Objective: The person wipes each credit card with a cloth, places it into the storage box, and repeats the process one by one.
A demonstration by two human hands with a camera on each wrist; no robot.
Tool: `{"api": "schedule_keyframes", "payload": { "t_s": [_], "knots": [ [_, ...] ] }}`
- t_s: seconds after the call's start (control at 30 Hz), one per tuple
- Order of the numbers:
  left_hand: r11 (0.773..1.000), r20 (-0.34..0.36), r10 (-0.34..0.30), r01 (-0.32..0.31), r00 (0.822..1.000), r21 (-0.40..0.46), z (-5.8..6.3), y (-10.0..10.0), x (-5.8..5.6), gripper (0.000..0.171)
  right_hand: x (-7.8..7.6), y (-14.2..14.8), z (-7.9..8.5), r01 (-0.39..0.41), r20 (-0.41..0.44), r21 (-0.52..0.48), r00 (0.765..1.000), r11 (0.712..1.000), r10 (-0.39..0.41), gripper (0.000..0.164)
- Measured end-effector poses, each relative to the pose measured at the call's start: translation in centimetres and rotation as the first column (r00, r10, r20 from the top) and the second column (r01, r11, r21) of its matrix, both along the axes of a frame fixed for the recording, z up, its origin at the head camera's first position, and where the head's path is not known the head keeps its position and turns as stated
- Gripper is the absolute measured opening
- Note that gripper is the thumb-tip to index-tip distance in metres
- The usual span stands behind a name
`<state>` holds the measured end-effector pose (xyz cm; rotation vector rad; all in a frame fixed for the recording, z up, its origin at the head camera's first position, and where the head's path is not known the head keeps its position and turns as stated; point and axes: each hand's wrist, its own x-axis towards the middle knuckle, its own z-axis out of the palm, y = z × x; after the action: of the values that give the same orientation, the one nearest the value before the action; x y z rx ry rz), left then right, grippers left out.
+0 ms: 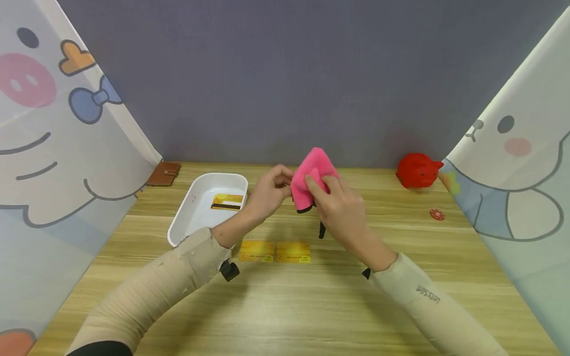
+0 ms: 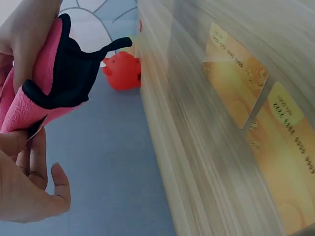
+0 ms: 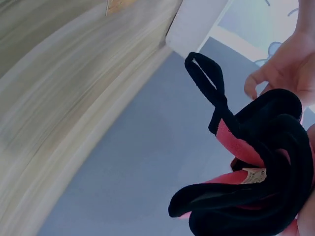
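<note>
My right hand holds up a pink cloth with black edging, its thumb and fingers bunching the fabric above the table. A narrow black loop hangs from the edging, and a small pale label shows among the folds. My left hand is at the cloth's left edge. In the left wrist view, the left hand pinches the pink rim with the thumb, and its outer fingers curl apart from it. The folded cloth's black underside faces that camera.
Two gold bank cards lie side by side below the hands. The white tray at left has another gold card in it. A brown wallet sits back left; a red piggy bank and red poker chip are at right.
</note>
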<state>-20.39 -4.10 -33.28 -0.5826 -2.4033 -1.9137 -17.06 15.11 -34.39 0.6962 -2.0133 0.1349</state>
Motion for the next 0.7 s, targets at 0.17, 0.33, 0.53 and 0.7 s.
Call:
{"api": "schedule_keyframes", "payload": {
  "t_s": [0.17,0.33,0.53,0.7],
  "knots": [
    [1.0,0.041,-0.003,0.003,0.999,0.004,-0.2,-0.6,0.0,0.022,-0.5,0.6,-0.3,0.027,0.016,-0.012,0.999,1.0,-0.027,0.027],
    [1.0,0.062,0.013,-0.013,0.998,-0.011,-0.4,-1.9,-0.1,0.024,-1.3,1.7,-0.6,0.047,0.006,-0.013,0.999,0.999,-0.047,0.028],
    [0.999,0.063,0.054,-0.054,0.997,0.0,0.2,-3.5,-0.3,0.027,-1.8,3.1,-0.4,0.104,0.006,-0.047,0.995,0.993,-0.104,0.027],
    [0.995,0.037,0.087,-0.088,0.996,0.039,0.7,-3.8,-0.4,0.028,-1.6,3.1,0.3,0.099,-0.013,-0.087,0.995,0.991,-0.101,0.022]
  ]
}}
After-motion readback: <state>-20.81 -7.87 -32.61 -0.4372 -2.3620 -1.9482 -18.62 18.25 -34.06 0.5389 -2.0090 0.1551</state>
